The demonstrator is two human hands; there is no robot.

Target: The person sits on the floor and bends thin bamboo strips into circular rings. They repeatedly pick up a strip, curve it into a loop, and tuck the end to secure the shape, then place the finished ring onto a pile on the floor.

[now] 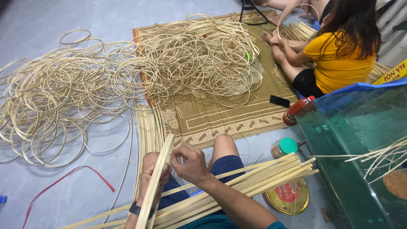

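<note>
**Both hands pinch one bamboo strip**

Close in, the left hand wraps shut around a flat bamboo strip that angles up, and the right hand pinches its upper end between fingertips. Across the lap lies a bundle of strips, too many to count. Beside the knee: one green-lidded jar, one round gold tin, one red bottle. One black phone rests on the woven mat. Farther out, bamboo hoops lie heaped by the dozen. Beyond, one person in a yellow shirt sits holding a hoop.
</note>
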